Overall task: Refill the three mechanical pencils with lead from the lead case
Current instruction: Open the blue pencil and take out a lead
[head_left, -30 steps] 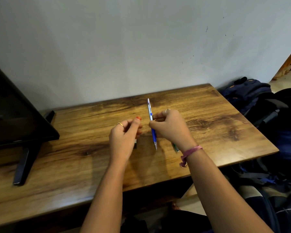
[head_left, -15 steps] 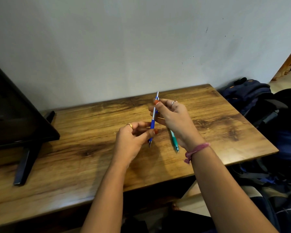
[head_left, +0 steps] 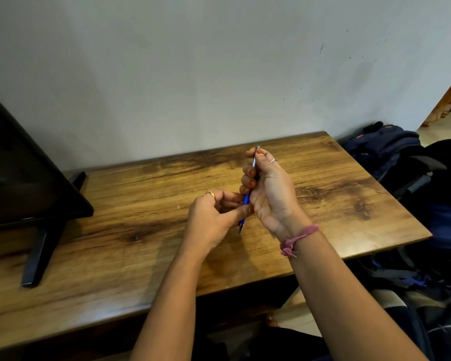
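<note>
**A:** Head view: right hand (head_left: 267,188) is wrapped around the blue pencil (head_left: 246,198) above the table (head_left: 115,230), thumb on its top; left hand (head_left: 215,217) pinches near the tip.

**B:** Then steady the tip and press straight down. Other pencils and lead case aren't visible.

Wooden table (head_left: 323,204) against wall; black monitor (head_left: 24,178) stands on left end

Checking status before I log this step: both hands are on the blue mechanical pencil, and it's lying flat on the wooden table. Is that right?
Not quite. Both the left hand and right hand are on the blue mechanical pencil, but it is held steeply upright in the air above the wooden table, not lying flat, as the head view shows.
</note>
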Action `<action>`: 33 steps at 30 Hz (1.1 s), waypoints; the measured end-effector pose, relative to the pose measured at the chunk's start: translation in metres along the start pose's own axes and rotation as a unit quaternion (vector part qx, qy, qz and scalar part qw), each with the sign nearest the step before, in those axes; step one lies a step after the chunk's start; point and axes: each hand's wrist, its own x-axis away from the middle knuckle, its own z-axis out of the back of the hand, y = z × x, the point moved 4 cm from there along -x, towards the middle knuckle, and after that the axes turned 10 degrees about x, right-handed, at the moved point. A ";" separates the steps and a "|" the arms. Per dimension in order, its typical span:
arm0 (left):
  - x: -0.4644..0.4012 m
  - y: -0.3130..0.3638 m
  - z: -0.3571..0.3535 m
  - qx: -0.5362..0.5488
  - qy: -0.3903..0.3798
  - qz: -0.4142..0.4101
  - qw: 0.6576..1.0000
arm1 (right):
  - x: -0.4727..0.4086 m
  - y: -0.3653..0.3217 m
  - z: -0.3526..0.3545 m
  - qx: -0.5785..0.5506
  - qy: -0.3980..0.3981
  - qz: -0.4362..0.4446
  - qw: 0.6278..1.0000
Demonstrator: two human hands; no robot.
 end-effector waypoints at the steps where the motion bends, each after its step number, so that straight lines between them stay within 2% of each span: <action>1: 0.000 0.000 0.000 -0.001 -0.001 0.000 1.000 | 0.000 0.000 0.000 -0.004 -0.002 -0.001 1.000; 18: -0.002 -0.002 0.001 -0.029 -0.008 0.014 0.999 | 0.000 0.004 0.003 -0.012 0.039 -0.017 0.999; 24: -0.001 -0.001 0.003 -0.030 -0.023 0.010 0.999 | 0.004 0.000 0.005 -0.027 0.036 -0.049 0.998; 27: -0.001 -0.002 0.005 -0.045 -0.028 0.015 0.998 | 0.003 -0.004 0.008 0.010 0.058 -0.052 0.997; 30: -0.001 -0.004 0.013 -0.058 0.009 0.025 0.998 | 0.000 -0.011 0.021 0.066 0.132 -0.017 0.989; 33: -0.003 -0.004 0.025 -0.038 0.084 0.024 0.995 | -0.003 -0.014 0.034 0.240 0.173 0.038 0.955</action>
